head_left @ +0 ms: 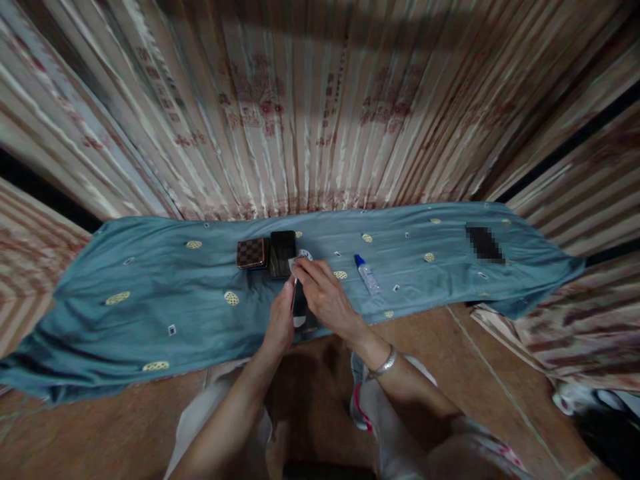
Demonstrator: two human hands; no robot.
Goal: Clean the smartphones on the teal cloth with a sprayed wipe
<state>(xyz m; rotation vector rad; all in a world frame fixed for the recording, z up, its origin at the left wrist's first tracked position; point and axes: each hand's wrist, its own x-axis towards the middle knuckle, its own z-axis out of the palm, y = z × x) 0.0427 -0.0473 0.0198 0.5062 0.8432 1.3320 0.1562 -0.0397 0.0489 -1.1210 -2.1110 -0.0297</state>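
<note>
My left hand (281, 317) is closed on the left edge of a dark, flat phone-like object (299, 303), held over the blue cloth. Above its upper end, my right hand (325, 293) pinches a small whitish piece (293, 265), perhaps a wipe or film; its exact nature is too small to tell. Just beyond the hands lies a black case (283, 252), with a brown checkered wallet (251, 253) beside it on the left. To the right of my right hand, a clear bottle with a blue cap (368, 276) rests on the cloth.
A blue patterned cloth (190, 320) covers the long surface. On its right part lies a dark pixelated item (485, 244). Pleated curtains (310, 120) hang behind and at both sides. Below are the tiled floor (460, 373) and a shoe (359, 393).
</note>
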